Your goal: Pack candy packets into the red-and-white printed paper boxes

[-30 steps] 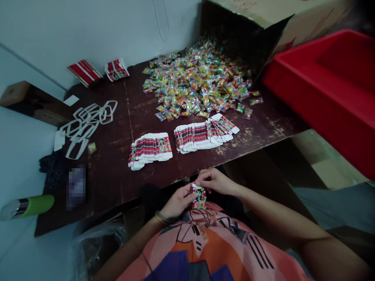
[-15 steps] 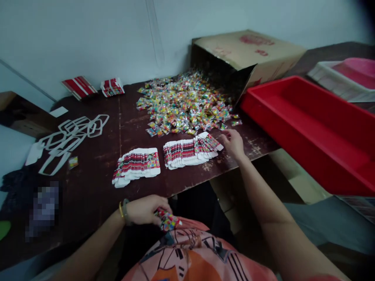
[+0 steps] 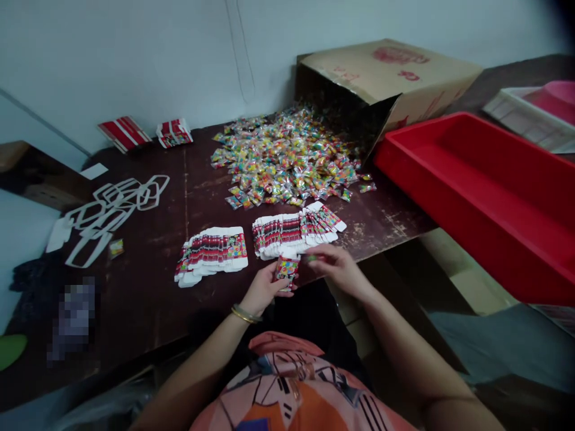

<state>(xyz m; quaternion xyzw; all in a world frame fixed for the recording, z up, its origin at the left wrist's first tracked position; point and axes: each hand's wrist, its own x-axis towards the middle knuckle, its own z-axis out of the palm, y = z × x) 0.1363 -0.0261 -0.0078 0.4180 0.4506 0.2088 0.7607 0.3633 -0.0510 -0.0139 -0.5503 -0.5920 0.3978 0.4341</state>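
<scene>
Near the table's front edge, my left hand (image 3: pixel 263 291) is closed around a small red printed box (image 3: pixel 287 270), held upright with white flaps at the top. Just right of it my right hand (image 3: pixel 345 274) pinches a small candy packet (image 3: pixel 311 258), blurred and mostly covered by the fingertips. Behind both hands a row of flat printed boxes (image 3: pixel 291 232) lies overlapped on the table, with a second row of flat boxes (image 3: pixel 213 254) to its left. Farther back spreads a heap of wrapped candy packets (image 3: pixel 283 158).
A cardboard carton (image 3: pixel 390 66) lies on its side behind the candies. At right, a red tray (image 3: pixel 471 197) juts past the table edge. White plastic loops (image 3: pixel 114 203) lie at left, beside a lone packet (image 3: pixel 116 248). More printed boxes (image 3: pixel 174 133) lean near the wall.
My right hand has come from the candy heap's near edge toward my left hand. My left hand has risen from my lap with the small box, and the two hands now nearly meet.
</scene>
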